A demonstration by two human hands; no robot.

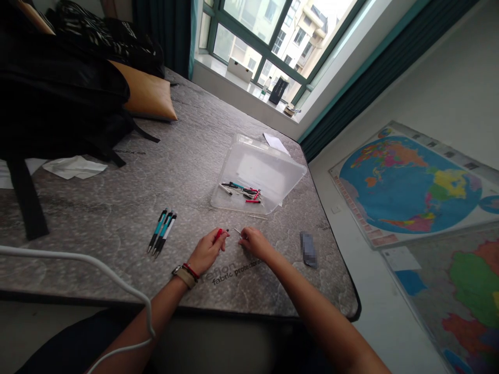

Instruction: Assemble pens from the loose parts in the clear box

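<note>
My left hand (206, 251) is closed around a red pen barrel (219, 234) with a dark end. Just to its right, my right hand (255, 243) pinches a thin pale pen refill (237, 230), whose tip points toward the barrel; the two are apart. Beyond both hands stands a clear plastic box (268, 171), with several red, black, white and teal pen parts (245, 192) in it. Another thin refill (258, 217) lies on the covered surface in front of the box. To the left, three assembled pens (161, 232) in teal, black and white lie side by side.
A blurred grey object (308, 249) lies right of my right arm. A white cable (86, 262) crosses the lower left, over my left forearm. At the far left are a black backpack (58, 93), a tan cushion (146, 93) and crumpled paper (74, 167).
</note>
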